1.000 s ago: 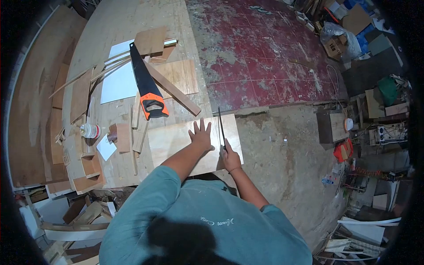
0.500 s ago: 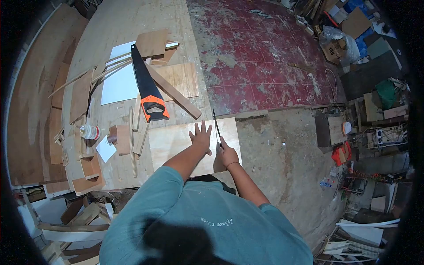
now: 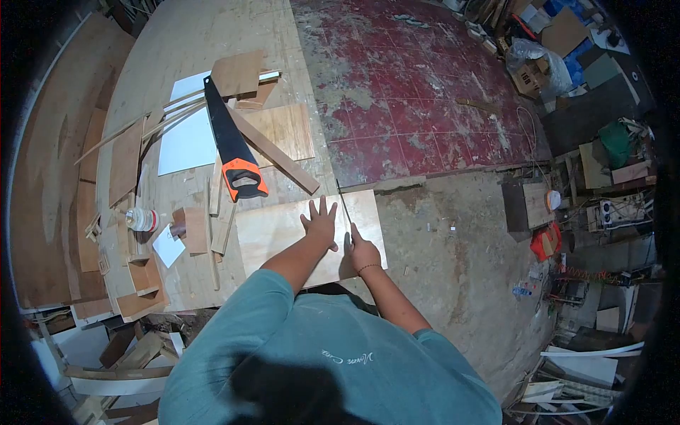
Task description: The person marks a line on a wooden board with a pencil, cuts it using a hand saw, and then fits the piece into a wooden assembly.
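A pale plywood board (image 3: 273, 230) lies on the worktable, its right end jutting past the table edge. Spread flat on top of it, my left hand (image 3: 321, 228) presses the board near its middle, fingers pointing away from me. My right hand (image 3: 364, 255) is closed round the handle of a thin dark saw (image 3: 344, 205), whose blade runs forward across the board toward its far edge. The blade appears edge-on, so its teeth cannot be made out, and my fingers hide the handle. Beyond the board lies another handsaw (image 3: 230, 131) with an orange and black handle.
Wood strips, small panels and a white sheet (image 3: 185, 134) cover part of the worktable (image 3: 283, 35). A white tub (image 3: 142, 219) and a small open wooden box (image 3: 144, 276) stand at the left. Scrap wood and tools line the right wall, beyond the concrete floor (image 3: 439, 262).
My right hand and the saw have drawn back slightly toward me. My left hand stays on the board. The whole view has shifted a little.
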A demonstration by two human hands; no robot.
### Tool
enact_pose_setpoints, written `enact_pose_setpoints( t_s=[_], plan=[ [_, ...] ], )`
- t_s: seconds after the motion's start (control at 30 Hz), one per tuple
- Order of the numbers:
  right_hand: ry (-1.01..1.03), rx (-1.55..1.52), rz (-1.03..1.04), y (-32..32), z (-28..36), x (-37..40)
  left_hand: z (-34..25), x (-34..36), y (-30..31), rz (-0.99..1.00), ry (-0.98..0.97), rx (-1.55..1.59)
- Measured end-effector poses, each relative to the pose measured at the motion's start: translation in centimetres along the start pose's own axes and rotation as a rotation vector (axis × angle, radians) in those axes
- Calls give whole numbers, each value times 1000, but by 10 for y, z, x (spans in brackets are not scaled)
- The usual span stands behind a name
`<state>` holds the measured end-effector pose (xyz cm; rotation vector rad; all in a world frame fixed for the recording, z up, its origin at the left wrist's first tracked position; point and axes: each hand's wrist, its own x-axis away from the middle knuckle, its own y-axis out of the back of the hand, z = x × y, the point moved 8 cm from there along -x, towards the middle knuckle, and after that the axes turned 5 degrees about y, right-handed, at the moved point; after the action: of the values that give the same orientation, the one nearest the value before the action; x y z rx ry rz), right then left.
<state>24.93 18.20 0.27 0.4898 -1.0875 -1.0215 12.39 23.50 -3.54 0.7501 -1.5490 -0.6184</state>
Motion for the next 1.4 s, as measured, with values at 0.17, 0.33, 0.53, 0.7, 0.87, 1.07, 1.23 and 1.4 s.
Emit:
enact_pose_setpoints(
  t_s=[0.17, 0.33, 0.53, 0.7, 0.87, 1.07, 1.23, 1.4],
  plan=[
    [-10, 58, 23, 9, 12, 1, -1, -1, 0, 3, 2, -12],
    [-26, 91, 13, 13, 16, -18, -1, -1, 1, -2, 3, -15],
    [9, -2, -14, -3, 23, -98, 0, -1, 1, 24, 25, -20],
    [57, -3, -19, -14, 26, -91, -1, -1, 4, 31, 26, -37],
    [40, -49, 44, -30, 6, -60, 0, -7, -2, -6, 22, -11],
    [74, -52, -64, -9, 37, -120, -1, 3, 11, 44, 44, -34],
    [35, 22, 25, 1, 31, -61, -1, -4, 5, 17, 36, -49],
    [8, 1, 49, -9, 12, -95, -1, -4, 1, -3, 8, -51]
  ],
)
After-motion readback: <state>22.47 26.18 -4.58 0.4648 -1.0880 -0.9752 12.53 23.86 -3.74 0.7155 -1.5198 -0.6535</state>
